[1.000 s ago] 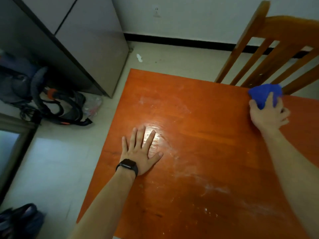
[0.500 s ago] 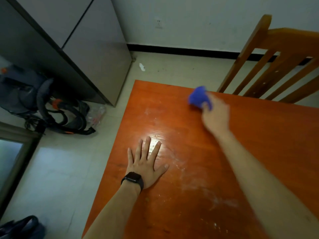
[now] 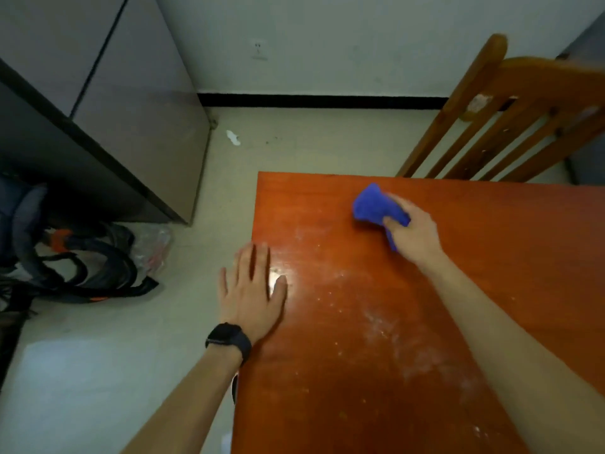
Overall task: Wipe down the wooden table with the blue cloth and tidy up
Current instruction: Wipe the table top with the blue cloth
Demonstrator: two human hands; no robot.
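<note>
blue cloth (image 3: 376, 203) bunched on the wooden table (image 3: 376, 322), near the far edge. right hand (image 3: 414, 232) grips it, fingers curled round the fabric. left hand (image 3: 252, 294) lies flat, fingers straight, holding nothing, on the table's left edge; black watch (image 3: 229, 339) on that wrist. white dusty smears across the middle of the top. wooden chair (image 3: 510, 119) beyond the far edge. grey cabinet (image 3: 108, 103) and dark bag (image 3: 82, 260) on the floor to the left.

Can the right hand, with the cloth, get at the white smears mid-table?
Probably yes: the right hand grips the cloth, and only bare table lies between it and the smears.
</note>
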